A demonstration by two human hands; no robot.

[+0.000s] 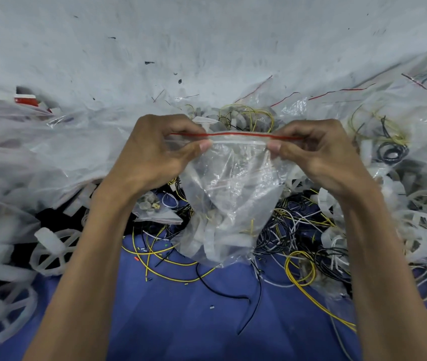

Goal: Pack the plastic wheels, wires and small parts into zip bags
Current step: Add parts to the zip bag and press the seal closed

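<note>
Both hands hold up one clear zip bag by its top. The left hand pinches the red strip at one end — the right hand pinches the other end. Below the pinches the bag hangs down, with white plastic wheels and wires inside. Under it lie loose yellow wires on blue cloth.

Counted: two hands, left hand and right hand; one zip bag in hand; one small filled bag; plastic wheels and wires heaped beyond counting.
</note>
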